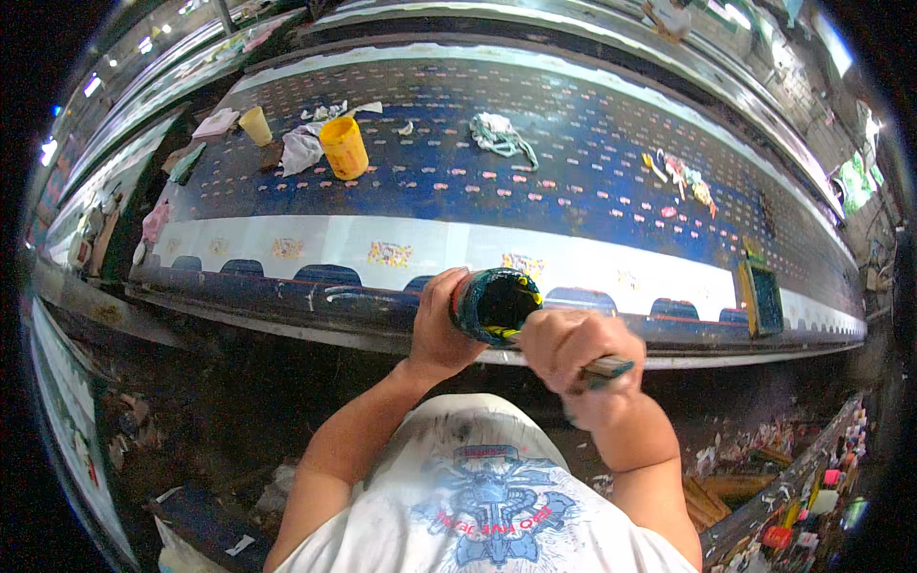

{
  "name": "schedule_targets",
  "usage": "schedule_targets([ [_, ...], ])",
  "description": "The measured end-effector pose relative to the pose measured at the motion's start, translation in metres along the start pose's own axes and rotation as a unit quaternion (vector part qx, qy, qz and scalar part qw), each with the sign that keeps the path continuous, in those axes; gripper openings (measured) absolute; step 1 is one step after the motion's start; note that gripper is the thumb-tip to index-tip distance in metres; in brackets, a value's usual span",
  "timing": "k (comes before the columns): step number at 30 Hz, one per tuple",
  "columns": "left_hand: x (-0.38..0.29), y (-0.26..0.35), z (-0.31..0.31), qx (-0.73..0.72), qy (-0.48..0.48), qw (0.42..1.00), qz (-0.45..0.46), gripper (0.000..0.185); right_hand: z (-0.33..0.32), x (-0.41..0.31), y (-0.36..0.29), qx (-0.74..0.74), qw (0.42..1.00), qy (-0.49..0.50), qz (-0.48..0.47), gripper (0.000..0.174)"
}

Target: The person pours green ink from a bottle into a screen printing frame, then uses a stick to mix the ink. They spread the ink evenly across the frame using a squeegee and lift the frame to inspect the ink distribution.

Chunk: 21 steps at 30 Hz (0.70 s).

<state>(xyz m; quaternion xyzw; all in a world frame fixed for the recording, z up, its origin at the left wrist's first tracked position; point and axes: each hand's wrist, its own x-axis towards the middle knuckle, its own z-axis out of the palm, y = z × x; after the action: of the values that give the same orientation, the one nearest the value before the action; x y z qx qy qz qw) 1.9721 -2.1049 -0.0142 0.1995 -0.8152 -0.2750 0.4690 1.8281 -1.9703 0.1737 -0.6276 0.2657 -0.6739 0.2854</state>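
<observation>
My left hand (438,333) is wrapped around the side of a round tub (464,304) coated in dark teal. The tub tilts towards me, and its dark inside shows bright yellow streaks near the rim. My right hand (580,347) is closed around a flat stick-like tool (609,367), whose teal-stained end sticks out below the fist. The tool's other end reaches the tub's lower rim, where yellow shows; its tip cannot be made out. Both hands are above the near edge of a long printing table (430,190). White cut pieces (458,243) with small colourful prints lie in a row behind the tub.
A yellow tub (344,148), a pale cup (256,126) and crumpled rags (301,149) stand or lie at the table's back left. Another rag (501,135) lies mid-table. At right is a small framed screen (763,297). A person (670,18) is at the far back.
</observation>
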Motion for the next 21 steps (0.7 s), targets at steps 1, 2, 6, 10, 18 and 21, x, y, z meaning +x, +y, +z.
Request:
schedule_targets([
  [1,-0.005,0.002,0.003,-0.009,-0.005,1.000,-0.002,0.102,-0.009,0.001,-0.008,0.000,1.000,-0.021,0.000,0.062],
  [2,-0.012,0.005,0.005,-0.033,-0.018,0.999,-0.010,0.105,-0.015,-0.005,-0.010,0.010,1.000,0.015,0.016,0.066],
  [6,-0.020,0.008,0.015,-0.070,-0.054,0.996,0.019,0.104,-0.015,-0.015,-0.004,-0.020,0.987,0.151,-0.047,0.073],
  [10,-0.016,0.002,0.012,-0.097,-0.059,0.993,0.021,0.105,0.019,-0.031,0.013,0.014,0.975,0.199,-0.098,0.070],
  [18,-0.025,0.003,-0.008,-0.105,-0.083,0.989,0.057,0.096,0.055,-0.011,0.003,-0.089,0.958,0.262,-0.074,0.070],
  [21,-0.021,-0.001,-0.014,-0.092,-0.065,0.992,0.049,0.091,0.090,-0.010,0.009,-0.040,0.946,0.315,-0.065,0.070],
])
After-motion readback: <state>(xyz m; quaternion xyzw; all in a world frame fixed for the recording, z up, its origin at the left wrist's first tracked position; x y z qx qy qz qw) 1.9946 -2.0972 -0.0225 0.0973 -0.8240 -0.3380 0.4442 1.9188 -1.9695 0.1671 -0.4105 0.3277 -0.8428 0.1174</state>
